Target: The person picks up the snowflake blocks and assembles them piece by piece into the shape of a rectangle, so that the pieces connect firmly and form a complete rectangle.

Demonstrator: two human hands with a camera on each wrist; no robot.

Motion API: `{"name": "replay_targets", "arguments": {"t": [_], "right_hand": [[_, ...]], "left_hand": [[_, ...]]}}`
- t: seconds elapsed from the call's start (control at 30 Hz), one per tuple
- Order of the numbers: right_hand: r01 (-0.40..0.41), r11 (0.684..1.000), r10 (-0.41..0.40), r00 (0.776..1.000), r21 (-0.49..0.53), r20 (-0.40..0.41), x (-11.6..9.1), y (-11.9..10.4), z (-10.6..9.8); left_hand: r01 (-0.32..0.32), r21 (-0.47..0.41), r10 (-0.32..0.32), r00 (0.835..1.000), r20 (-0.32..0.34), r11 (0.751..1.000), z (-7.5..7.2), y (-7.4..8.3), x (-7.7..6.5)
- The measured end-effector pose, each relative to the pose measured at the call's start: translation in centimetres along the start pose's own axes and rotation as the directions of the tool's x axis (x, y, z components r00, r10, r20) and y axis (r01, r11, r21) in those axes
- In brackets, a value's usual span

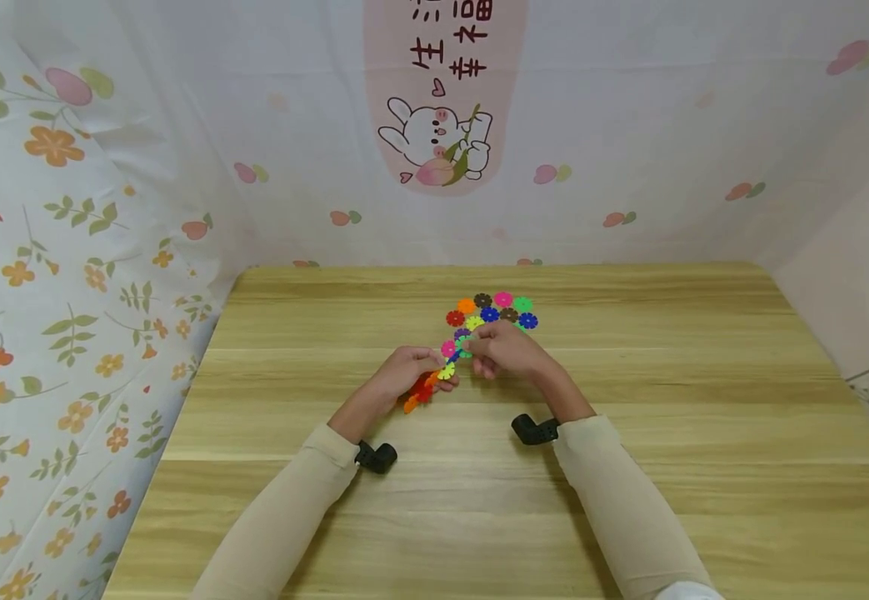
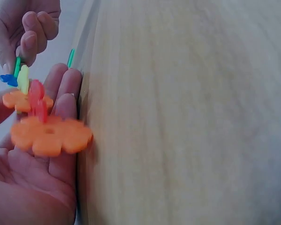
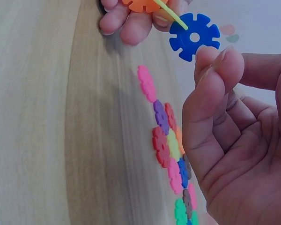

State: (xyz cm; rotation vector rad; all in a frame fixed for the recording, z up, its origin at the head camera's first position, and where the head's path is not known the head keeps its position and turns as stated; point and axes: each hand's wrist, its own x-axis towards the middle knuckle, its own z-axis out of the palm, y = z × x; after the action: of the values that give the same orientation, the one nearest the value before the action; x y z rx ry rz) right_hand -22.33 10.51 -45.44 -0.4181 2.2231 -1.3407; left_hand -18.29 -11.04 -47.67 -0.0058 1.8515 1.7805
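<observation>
By the left hand (image 1: 407, 372), in the head view, a chain of discs (image 1: 424, 390) is gripped above the table (image 1: 629, 500); at its far right end a green disc (image 1: 465, 347) is pinched by the right hand (image 1: 512, 348). A flat group of discs (image 1: 490, 315) is laid beyond, on the far side.

In the left wrist view, an orange disc (image 2: 51, 136) is seen over the left palm, joined to a red disc (image 2: 37, 101). The chain would best be steadied close to the joint being worked.

In the right wrist view, a blue disc (image 3: 204, 33) is shown at the right fingertips, met by a yellow disc (image 3: 172, 14); slots should be aligned squarely and pressed gently, without twisting.
</observation>
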Motion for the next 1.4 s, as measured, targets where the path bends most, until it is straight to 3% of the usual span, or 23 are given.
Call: {"name": "replay_targets", "arguments": {"t": [0.27,0.5,0.77,1.4], "right_hand": [[-0.002,0.996,0.006,0.999,0.088,-0.047,0.1,-0.3,-0.2],[-0.038,0.991,0.052,0.994,0.129,-0.101,-0.3,-0.7,-1.7],[-0.086,0.980,0.113,0.983,0.180,-0.147,-0.9,-0.4,-3.6],[-0.125,0.969,0.175,0.956,0.214,-0.233,-1.0,3.0,-5.5]], "left_hand": [[0.000,-0.043,-0.002,0.999,-0.051,0.999,0.0,-0.2,-0.1],[-0.019,-0.132,0.005,0.994,-0.110,0.991,-0.1,-0.3,-0.1],[-0.049,-0.116,0.031,0.988,-0.153,0.992,-0.3,-0.4,-0.3],[-0.087,-0.156,0.058,0.982,-0.181,0.984,-0.3,-0.7,-0.4]]}}
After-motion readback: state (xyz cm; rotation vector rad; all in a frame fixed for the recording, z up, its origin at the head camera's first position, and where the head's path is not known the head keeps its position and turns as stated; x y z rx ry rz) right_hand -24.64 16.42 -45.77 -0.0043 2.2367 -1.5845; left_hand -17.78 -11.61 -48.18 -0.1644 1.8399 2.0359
